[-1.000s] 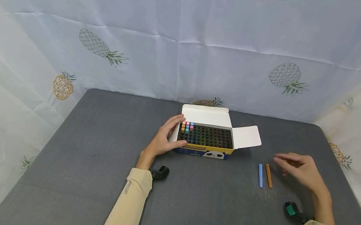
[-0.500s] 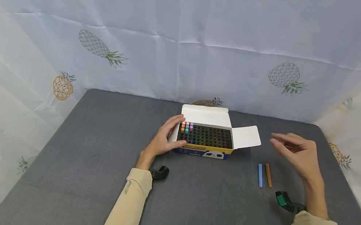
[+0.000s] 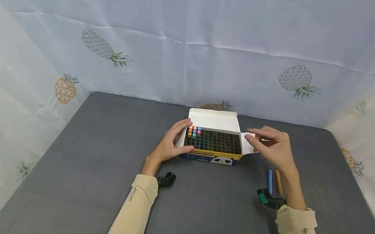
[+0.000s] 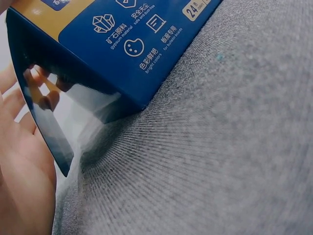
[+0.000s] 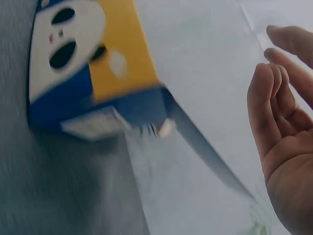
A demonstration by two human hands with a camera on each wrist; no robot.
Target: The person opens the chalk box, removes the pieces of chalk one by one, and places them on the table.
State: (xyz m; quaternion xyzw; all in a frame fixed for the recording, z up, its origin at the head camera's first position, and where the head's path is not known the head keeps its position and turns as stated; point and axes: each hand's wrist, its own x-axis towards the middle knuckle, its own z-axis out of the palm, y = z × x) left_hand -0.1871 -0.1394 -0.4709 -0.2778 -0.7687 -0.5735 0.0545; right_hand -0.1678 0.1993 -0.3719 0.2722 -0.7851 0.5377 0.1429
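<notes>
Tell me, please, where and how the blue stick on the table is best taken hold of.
I would pinch the blue stick across its middle from above with the right hand, a fingertip on each long side. It is thin, lies flat and points away from the person, and the orange stick lies close on its right without touching.

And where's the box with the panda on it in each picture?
Head: the box is near the middle, slightly right.
Left wrist: the box is at the top left.
Right wrist: the box is upper left, its panda face showing.
Shared landmark: the grey table under it.
</notes>
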